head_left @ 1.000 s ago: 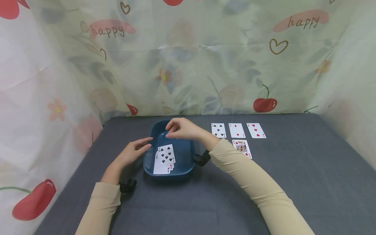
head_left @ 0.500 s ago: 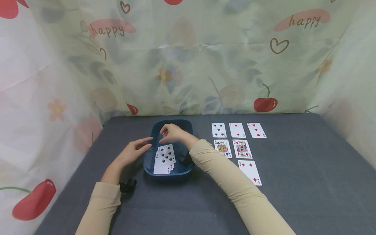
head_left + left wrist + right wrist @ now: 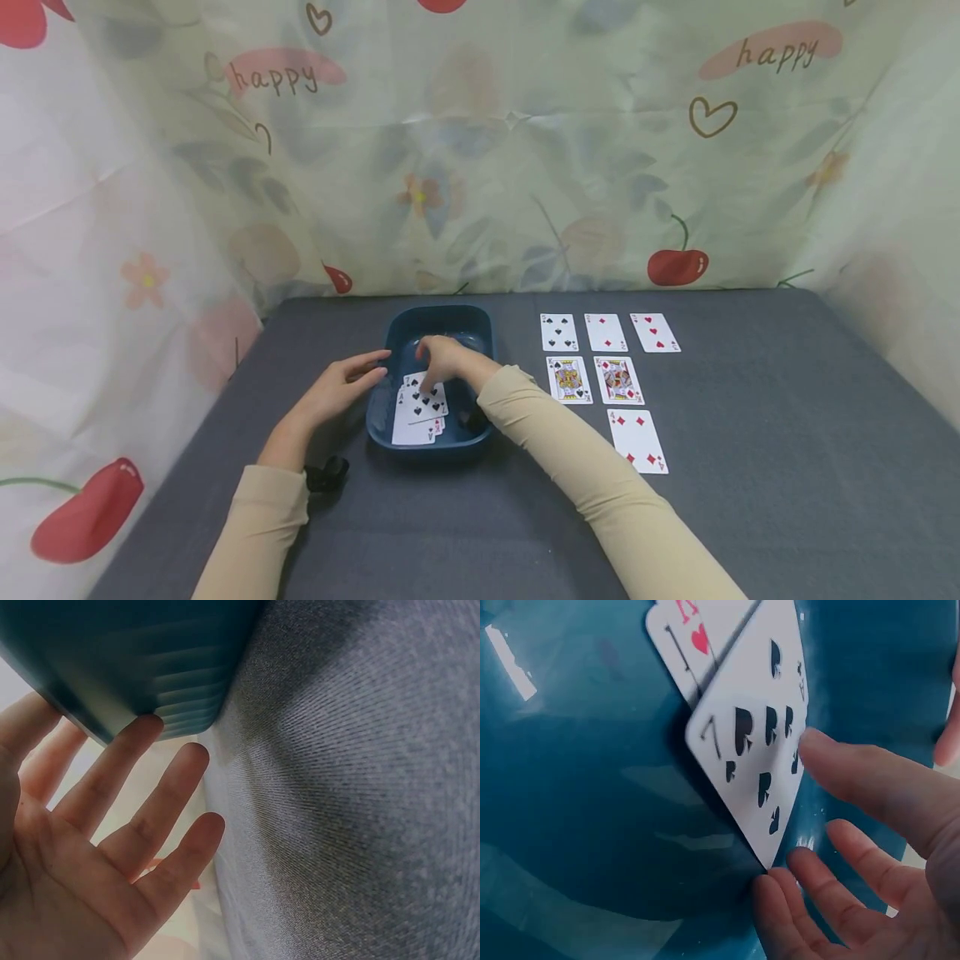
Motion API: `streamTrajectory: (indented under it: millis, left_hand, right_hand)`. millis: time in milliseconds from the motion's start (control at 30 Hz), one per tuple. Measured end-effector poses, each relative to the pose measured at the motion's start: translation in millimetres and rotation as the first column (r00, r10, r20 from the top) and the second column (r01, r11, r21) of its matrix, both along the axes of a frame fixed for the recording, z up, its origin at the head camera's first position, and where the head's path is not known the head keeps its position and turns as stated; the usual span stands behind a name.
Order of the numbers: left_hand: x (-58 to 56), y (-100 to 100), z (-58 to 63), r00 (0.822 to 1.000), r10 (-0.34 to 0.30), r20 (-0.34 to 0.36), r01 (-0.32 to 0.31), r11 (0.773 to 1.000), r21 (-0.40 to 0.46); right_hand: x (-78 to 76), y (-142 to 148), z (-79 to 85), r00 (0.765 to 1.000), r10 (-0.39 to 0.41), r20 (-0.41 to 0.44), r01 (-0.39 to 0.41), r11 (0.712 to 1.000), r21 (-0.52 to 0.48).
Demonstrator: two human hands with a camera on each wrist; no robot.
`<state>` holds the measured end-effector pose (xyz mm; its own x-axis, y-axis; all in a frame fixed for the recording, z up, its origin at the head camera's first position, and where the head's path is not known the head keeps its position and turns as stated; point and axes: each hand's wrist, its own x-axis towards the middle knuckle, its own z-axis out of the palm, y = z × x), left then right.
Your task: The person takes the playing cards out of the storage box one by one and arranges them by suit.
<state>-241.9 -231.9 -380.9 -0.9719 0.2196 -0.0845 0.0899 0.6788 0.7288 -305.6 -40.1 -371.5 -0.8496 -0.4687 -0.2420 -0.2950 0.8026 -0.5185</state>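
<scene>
A seven of spades [image 3: 431, 406] tops a few overlapping cards in the near left part of a dark blue tray [image 3: 483, 333]. My right hand [image 3: 452, 361] reaches into the tray over them. Its thumb [image 3: 832, 754] touches the seven's face near one edge, while the index fingertip lies by a corner. A gap shows between thumb and index finger. Under the seven, a red heart card [image 3: 700, 639] sticks out. My left hand [image 3: 337, 390] is at the tray's left side, fingers spread, fingertips at the wall; its palm [image 3: 67, 892] holds nothing.
Right of the tray, cards lie face up in rows: a black-suit card [image 3: 559, 332], a two of diamonds [image 3: 606, 332], a three of hearts [image 3: 656, 332], two face cards [image 3: 570, 381] and a four of diamonds [image 3: 638, 442]. A patterned curtain [image 3: 510, 192] hangs behind the grey-covered table [image 3: 765, 433].
My right hand has moved left and toward me over the tray, down onto the seven of spades. Cards behind the sleeve have come into view. My left hand has stayed still.
</scene>
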Motion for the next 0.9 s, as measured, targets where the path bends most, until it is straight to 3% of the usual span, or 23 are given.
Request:
streamTrajectory:
  millis: [400, 733, 900]
  left_hand:
    - [0.7, 0, 0.5, 1.0, 0.001, -0.003, -0.001, 1.0, 0.014]
    - [1.1, 0, 1.4, 1.0, 0.0, 0.003, 0.0, 1.0, 0.003]
    - [0.0, 0, 0.1, 1.0, 0.01, 0.005, -0.01, 1.0, -0.001]
  right_hand:
    - [-10.0, -4, -11.3, 0.999, 0.024, -0.021, -0.022, 0.994, 0.103]
    - [4.8, 0, 3.8, 0.999, 0.01, -0.039, -0.008, 0.998, 0.061]
    - [4.8, 2, 12.9, 0.999, 0.017, -0.032, -0.018, 1.0, -0.019]
